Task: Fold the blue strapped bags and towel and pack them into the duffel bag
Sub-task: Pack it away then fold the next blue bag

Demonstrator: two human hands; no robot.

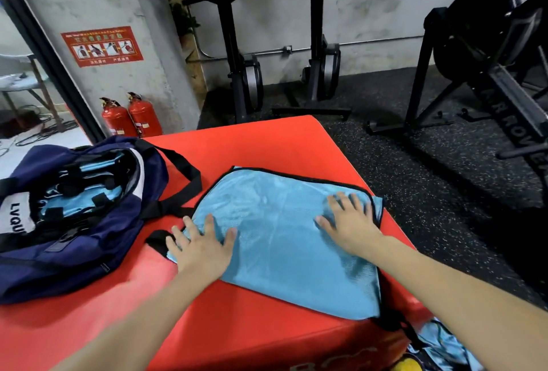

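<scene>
Two forearms enter the view from the near edge, one at the left and one at the right. Both are bare from the frame edge to the wrist; no sleeve reaches into view. The left hand (199,249) and the right hand (349,223) are bare, each with five fingers showing. The fingernails are short and plain. The outlines of both hands and forearms are slightly blurred.

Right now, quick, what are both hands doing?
Left hand: open, pressing flat on the blue bag.
Right hand: open, pressing flat on it too.
</scene>
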